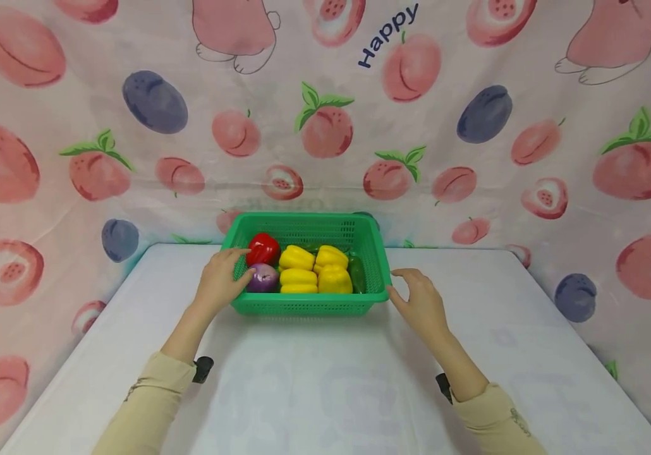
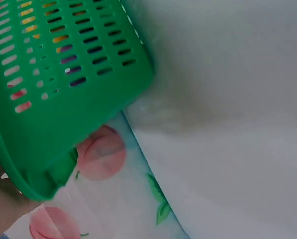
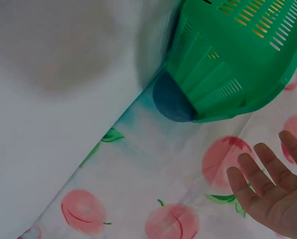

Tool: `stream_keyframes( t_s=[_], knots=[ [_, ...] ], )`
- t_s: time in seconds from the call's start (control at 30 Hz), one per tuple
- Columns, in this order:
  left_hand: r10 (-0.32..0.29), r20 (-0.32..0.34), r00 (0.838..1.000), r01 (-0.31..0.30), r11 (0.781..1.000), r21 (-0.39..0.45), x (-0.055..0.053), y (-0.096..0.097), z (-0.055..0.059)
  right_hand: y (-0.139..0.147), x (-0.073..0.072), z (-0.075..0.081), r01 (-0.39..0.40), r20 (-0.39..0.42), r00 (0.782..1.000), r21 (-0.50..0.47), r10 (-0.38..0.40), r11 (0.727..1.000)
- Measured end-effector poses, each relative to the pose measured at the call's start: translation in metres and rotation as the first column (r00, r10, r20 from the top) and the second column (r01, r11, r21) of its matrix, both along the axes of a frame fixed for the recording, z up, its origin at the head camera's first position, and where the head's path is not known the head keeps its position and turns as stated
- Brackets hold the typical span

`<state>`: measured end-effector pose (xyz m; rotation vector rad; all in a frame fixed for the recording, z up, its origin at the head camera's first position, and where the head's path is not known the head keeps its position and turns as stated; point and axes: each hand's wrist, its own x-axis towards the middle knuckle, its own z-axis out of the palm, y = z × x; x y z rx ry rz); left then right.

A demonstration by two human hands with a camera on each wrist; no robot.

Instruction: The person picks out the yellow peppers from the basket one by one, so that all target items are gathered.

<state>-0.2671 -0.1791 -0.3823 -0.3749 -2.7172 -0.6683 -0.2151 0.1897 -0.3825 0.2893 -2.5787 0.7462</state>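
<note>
A green perforated basket sits on the white table. In it lie a red bell pepper, a purple eggplant, several yellow bell peppers and a dark green cucumber. My left hand is over the basket's left rim. Its fingertips reach the edge of the red pepper and its thumb overlaps the eggplant in the head view. In the left wrist view the rim hides most of those fingers. Beside the right rim is my right hand, fingers spread and holding nothing.
A fruit-printed cloth hangs behind the table and down both sides. The basket stands near the table's back edge. Dark wrist cameras are strapped under both wrists, by the beige sleeves.
</note>
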Motion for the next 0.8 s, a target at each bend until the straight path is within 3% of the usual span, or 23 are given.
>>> stream_keyframes(
  t_s=[0.2,0.4,0.5,0.8],
  knots=[
    [-0.014,0.03,0.999,0.016,0.999,-0.038,-0.002,0.009,0.001,-0.01,0.0,0.006,-0.021,-0.019,1.0,0.035,0.021,0.999],
    [-0.006,0.135,0.991,0.03,0.984,-0.178,-0.006,0.012,-0.002,-0.019,-0.003,0.011,-0.046,-0.024,0.999,0.05,0.048,0.998],
    [0.014,0.177,0.984,0.019,0.984,-0.179,-0.006,0.012,-0.005,-0.023,-0.005,0.013,-0.06,-0.026,0.998,0.048,0.061,0.997],
    [0.055,0.192,0.98,-0.023,0.986,-0.165,-0.003,0.014,-0.009,-0.037,-0.011,0.019,-0.109,-0.04,0.993,0.074,0.113,0.991]
  ],
)
